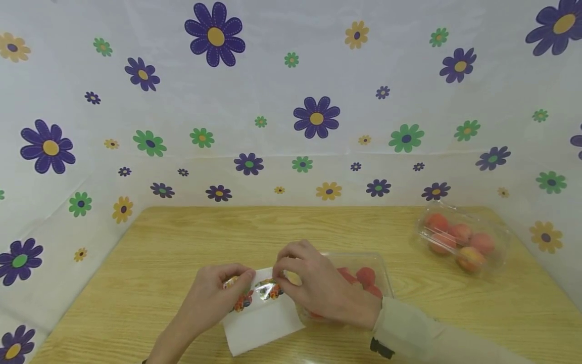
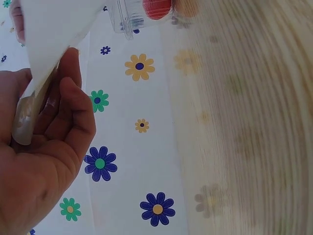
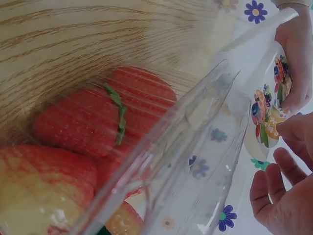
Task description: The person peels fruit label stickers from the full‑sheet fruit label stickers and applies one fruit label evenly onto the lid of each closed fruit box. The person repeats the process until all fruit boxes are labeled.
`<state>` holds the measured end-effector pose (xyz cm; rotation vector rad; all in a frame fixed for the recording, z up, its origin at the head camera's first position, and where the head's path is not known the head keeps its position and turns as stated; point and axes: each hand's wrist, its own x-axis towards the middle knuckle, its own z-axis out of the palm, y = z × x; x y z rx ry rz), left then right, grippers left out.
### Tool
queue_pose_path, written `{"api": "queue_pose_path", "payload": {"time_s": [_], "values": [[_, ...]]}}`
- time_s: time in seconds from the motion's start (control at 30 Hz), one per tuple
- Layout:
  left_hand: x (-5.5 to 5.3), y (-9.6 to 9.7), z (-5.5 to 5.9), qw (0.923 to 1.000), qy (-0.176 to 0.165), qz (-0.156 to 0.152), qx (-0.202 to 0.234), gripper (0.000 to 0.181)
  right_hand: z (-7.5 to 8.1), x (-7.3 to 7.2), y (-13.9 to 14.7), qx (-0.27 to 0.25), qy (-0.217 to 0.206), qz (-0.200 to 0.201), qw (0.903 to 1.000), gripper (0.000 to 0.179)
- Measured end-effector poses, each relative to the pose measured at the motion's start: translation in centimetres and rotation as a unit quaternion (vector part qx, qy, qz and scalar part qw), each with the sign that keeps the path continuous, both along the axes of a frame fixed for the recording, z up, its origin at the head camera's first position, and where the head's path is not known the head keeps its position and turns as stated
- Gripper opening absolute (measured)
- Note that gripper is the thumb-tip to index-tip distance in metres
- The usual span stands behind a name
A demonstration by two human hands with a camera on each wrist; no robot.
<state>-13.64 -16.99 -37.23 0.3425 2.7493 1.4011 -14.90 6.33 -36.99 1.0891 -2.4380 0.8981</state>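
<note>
A white sheet of fruit-picture stickers [image 1: 263, 328] hangs between my hands, its glossy printed part along the top. My left hand [image 1: 211, 298] pinches its left side between thumb and fingers. In the left wrist view the left hand [image 2: 54, 142] has its fingers curled behind the white sheet [image 2: 58, 29]. My right hand [image 1: 320, 283] pinches the upper right of the sheet by a printed sticker. In the right wrist view, the right hand's [image 3: 288, 181] thumb lies at the edge of a colourful fruit sticker [image 3: 261, 115].
Beneath and behind my right hand is a clear plastic box [image 1: 384, 265] holding red fruit [image 1: 366, 276], some strawberry-like. Another clear box [image 1: 497, 230] with several peach-like fruits [image 1: 461, 233] stands at the back right of the wooden table [image 1: 218, 232]. A flowered cloth [image 1: 273, 91] surrounds the table.
</note>
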Motion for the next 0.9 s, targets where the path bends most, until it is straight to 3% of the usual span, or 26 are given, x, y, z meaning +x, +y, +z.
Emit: {"api": "queue_pose_path", "payload": {"time_s": [0.2, 0.33, 0.5, 0.63, 0.9], "values": [[-0.2, 0.1, 0.1, 0.9997, -0.014, 0.016, 0.010, 0.023, -0.3, -0.4, 0.2, -0.017, 0.039, 0.018, 0.9989, 0.011], [-0.3, 0.1, 0.0, 0.9997, -0.009, 0.017, 0.014, 0.018, -0.3, -0.6, 0.3, -0.019, 0.032, 0.022, 0.9991, 0.011], [-0.3, -0.5, -0.2, 0.9993, 0.006, -0.023, 0.028, 0.016, -0.2, -0.7, 0.6, -0.012, -0.002, 0.023, 0.9997, 0.007], [-0.4, -1.1, -0.1, 0.9959, -0.036, -0.060, 0.057, 0.025, -0.1, -0.8, 0.8, -0.014, -0.021, 0.022, 0.9994, 0.009], [-0.4, -1.9, 0.0, 0.9931, -0.061, -0.096, 0.030, 0.022, -0.2, -1.0, 0.9, -0.028, -0.027, 0.045, 0.9982, 0.009]]}}
